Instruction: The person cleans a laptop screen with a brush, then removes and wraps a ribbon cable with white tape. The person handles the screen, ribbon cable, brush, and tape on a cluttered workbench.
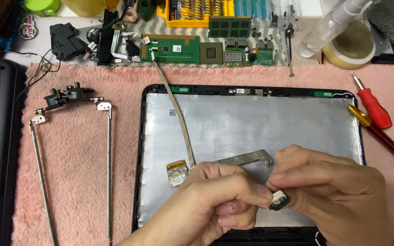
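A pink fleecy mat [78, 182] covers the worktop, and on it lies the largest thing — a laptop lid shell [251, 123] with a silvery lining, a flat ribbon cable [181, 120] running across it from 11 o'clock. At 9 o'clock of the shell lie two long hinge rails [109, 173]; at 3 o'clock, two red-handled screwdrivers [379, 118]. At 6 o'clock both hands — left hand [206, 205], right hand [334, 196] — pinch shut on a small dark connector piece [280, 200] between their fingertips.
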